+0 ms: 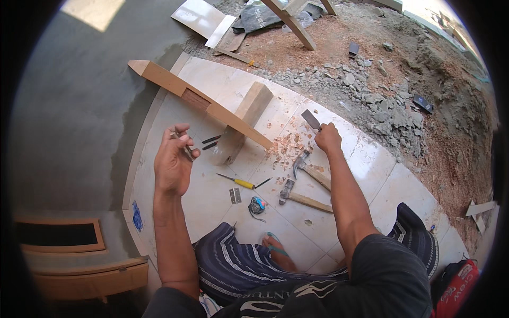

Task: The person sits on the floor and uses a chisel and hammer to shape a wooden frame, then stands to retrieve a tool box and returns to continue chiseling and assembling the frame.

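My right hand [328, 138] is closed round a wide-bladed chisel [310, 120], its blade pointing away to the upper left. My left hand [175, 163] is raised with curled fingers, pinching a small, thin greyish piece [187, 151] whose kind I cannot make out. Beyond that hand, a long brown wooden board [169, 80] with a reddish recess cut in its edge lies across a wooden block [252, 108]. Wood chips [289, 148] are scattered by its near end. Two dark slim tools [211, 142] stick out beside the block.
On the tiles lie a claw hammer [301, 165], a second hammer [287, 192], a yellow-handled screwdriver [244, 183], a short dark pencil-like stick [263, 182], a hinge [235, 195] and a tape measure [256, 205]. Rubble [389, 114] borders the tiles at right; a wooden frame [63, 236] stands lower left.
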